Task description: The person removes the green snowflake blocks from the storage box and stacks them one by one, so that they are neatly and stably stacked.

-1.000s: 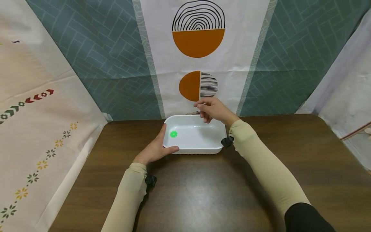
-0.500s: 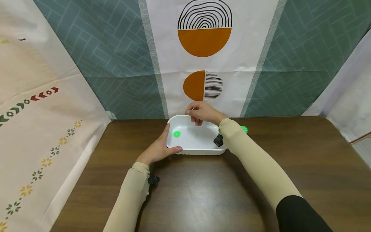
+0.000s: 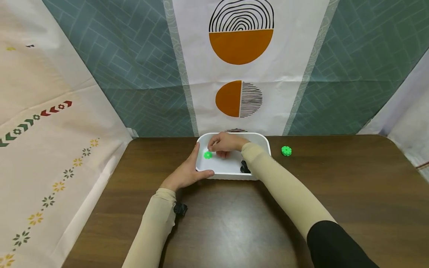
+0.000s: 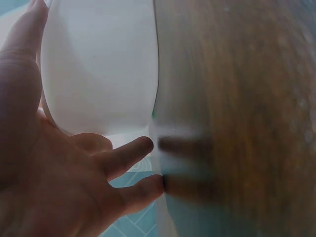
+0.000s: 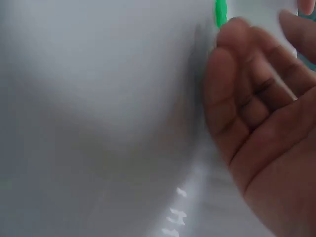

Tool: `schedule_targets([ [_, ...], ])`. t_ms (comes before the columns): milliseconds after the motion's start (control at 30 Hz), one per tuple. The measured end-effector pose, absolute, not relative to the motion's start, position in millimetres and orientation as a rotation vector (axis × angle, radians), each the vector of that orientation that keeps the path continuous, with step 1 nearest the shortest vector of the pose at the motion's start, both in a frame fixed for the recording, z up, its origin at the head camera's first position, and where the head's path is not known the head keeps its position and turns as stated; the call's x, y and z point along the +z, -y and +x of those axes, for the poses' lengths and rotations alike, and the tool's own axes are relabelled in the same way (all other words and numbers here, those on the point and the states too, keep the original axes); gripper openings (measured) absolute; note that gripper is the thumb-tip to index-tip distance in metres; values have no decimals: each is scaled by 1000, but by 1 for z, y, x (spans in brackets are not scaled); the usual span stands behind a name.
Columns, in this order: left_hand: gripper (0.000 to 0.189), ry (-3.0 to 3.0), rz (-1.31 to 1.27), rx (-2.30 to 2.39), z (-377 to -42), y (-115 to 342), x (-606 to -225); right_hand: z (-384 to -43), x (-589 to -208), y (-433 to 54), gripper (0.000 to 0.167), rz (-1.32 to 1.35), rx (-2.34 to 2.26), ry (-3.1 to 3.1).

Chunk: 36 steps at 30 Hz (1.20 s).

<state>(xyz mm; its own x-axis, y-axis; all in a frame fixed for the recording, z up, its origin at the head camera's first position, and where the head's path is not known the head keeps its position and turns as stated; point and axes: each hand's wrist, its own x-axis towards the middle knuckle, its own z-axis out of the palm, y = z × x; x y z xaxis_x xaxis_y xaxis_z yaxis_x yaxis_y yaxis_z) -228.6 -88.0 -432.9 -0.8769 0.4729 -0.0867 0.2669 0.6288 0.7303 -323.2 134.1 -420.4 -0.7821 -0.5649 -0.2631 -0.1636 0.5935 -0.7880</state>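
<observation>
A white rectangular tray (image 3: 231, 176) sits near the back of the table. My left hand (image 3: 185, 169) grips its left end, thumb over the near rim and fingers along the side; the left wrist view shows the tray's outer wall (image 4: 101, 64) beside the spread fingers. Inside the tray, at the left, lies a green notched plastic disc (image 3: 207, 155). My right hand (image 3: 226, 143) is down in the tray with loosely bent fingers. Its fingertips are at the disc's edge (image 5: 220, 12); no grip on it shows. A second green notched disc (image 3: 286, 150) lies right of the tray.
The brown wooden table (image 3: 218, 227) extends toward me and to both sides. A blue-green and white patterned cloth (image 3: 147, 74) hangs right behind its back edge. Pale printed cloth (image 3: 67, 156) borders the left side.
My right hand has moved left and down from above the tray to the disc inside it. The second disc has come into view from behind my right arm. The left hand keeps its place.
</observation>
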Motion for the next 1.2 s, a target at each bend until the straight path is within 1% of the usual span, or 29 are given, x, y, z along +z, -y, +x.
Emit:
schedule_targets([
  [67,122,-2587,599,1094,-228,88,-432,-324,-423,-133,21,-579,-1032,-2348],
  [233,122,-2597,589,1090,-226,89,-429,-325,-426,-126,34,-640,-902,-2418],
  [367,122,-2603,596,1088,-226,91,-428,-324,-426,-119,39,-686,-830,-2462],
  [433,122,-2607,598,1088,-226,92,-429,-323,-426,-117,37,-718,-804,-2481],
  [633,122,-2596,582,1092,-226,91,-430,-321,-427,-115,23,-780,-736,-2516],
  [733,122,-2601,590,1084,-226,90,-429,-323,-427,-116,20,-773,-738,-2516],
  [900,122,-2608,606,1089,-227,89,-429,-325,-427,-121,20,-712,-807,-2485],
  [1067,122,-2596,606,1095,-226,87,-431,-323,-426,-127,11,-615,-869,-2428],
  [1200,122,-2598,585,1092,-225,86,-433,-319,-423,-130,9,-604,-890,-2383],
])
